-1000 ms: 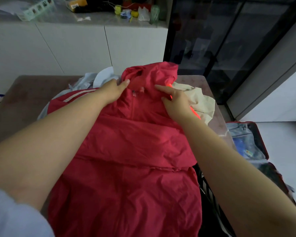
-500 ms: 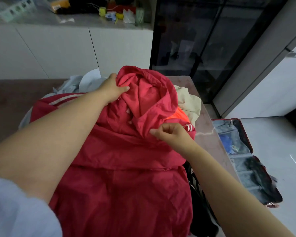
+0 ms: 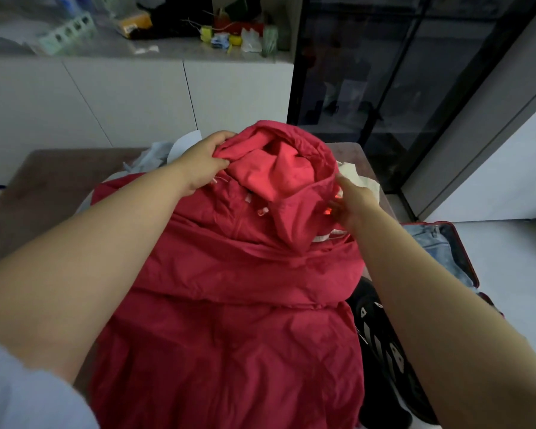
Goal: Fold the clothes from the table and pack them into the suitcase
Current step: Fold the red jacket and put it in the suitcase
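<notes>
Red hooded jacket of thin crinkly fabric (image 3: 229, 305), just the one, lies spread front-up over the brown table (image 3: 53, 187). Both hands are at its hood (image 3: 285, 168). Left hand (image 3: 201, 164) has its fingers curled round the hood's left rim, a proper grip. Right hand (image 3: 351, 202) sits against the hood's right edge, and honestly I can't tell if it's pinching anything. Three other garments poke out: a pale blue-white one (image 3: 155, 156) behind, a cream one (image 3: 362, 181) at right, and a black one with white marks (image 3: 381, 332) nearer. One red-rimmed suitcase (image 3: 464, 252) lies open on the floor at right.
</notes>
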Action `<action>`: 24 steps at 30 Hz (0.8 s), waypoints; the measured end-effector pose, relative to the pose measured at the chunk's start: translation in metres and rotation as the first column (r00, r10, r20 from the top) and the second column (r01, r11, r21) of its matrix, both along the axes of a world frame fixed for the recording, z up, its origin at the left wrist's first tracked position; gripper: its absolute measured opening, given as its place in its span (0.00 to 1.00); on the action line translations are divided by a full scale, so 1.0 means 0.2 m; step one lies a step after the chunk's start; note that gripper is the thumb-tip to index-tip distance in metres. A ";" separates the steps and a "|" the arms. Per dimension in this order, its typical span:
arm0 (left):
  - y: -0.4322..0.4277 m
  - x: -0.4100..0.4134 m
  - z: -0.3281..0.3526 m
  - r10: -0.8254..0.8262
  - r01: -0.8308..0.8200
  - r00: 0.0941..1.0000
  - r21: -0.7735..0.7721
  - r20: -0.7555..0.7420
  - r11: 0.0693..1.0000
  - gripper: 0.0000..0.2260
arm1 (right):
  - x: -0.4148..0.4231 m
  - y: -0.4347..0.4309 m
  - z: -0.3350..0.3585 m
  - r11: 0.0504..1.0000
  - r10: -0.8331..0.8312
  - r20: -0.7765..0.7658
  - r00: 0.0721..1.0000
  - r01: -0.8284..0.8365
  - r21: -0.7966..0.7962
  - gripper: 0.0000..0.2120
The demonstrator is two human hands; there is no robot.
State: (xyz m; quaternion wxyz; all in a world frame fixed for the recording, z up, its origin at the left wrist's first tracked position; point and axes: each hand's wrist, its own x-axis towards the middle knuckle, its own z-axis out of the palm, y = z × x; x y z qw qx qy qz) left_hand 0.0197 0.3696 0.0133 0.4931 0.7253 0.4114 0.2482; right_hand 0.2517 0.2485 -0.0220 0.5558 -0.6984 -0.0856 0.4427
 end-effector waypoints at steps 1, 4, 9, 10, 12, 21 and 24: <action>0.00 -0.01 0.00 -0.023 0.023 0.999 -0.032 0.023 0.999 0.20 | 0.00 0.00 -0.01 1.000 -0.005 -0.043 0.999 0.006 0.018 0.12; -0.02 0.01 0.02 0.008 0.015 0.992 -0.183 0.124 0.983 0.05 | 0.01 -0.02 -0.01 0.995 0.082 -0.006 0.997 -0.082 0.062 0.08; 0.00 0.03 0.07 0.271 -0.210 0.939 -0.271 0.213 0.939 0.13 | -0.01 -0.10 0.12 0.932 0.127 0.294 0.947 -0.215 0.291 0.08; 0.00 0.03 0.08 0.250 -0.196 0.941 -0.233 0.231 0.953 0.08 | -0.01 -0.11 0.16 0.907 0.115 0.338 0.934 -0.238 0.349 0.08; -0.03 -0.02 0.11 0.222 -0.187 0.939 -0.155 0.261 0.970 0.05 | -0.03 -0.16 0.23 0.836 0.124 0.439 0.890 -0.332 0.437 0.10; -0.35 -0.54 -0.12 -0.042 0.064 0.996 0.313 -0.076 0.948 0.30 | -0.28 -0.60 0.00 0.529 0.251 0.954 0.165 -0.849 0.008 0.17; -0.40 -0.68 -0.29 0.046 0.158 0.935 0.532 -0.350 0.832 0.18 | -0.31 -0.74 -0.24 0.556 0.289 0.954 -0.075 -0.798 -0.231 0.19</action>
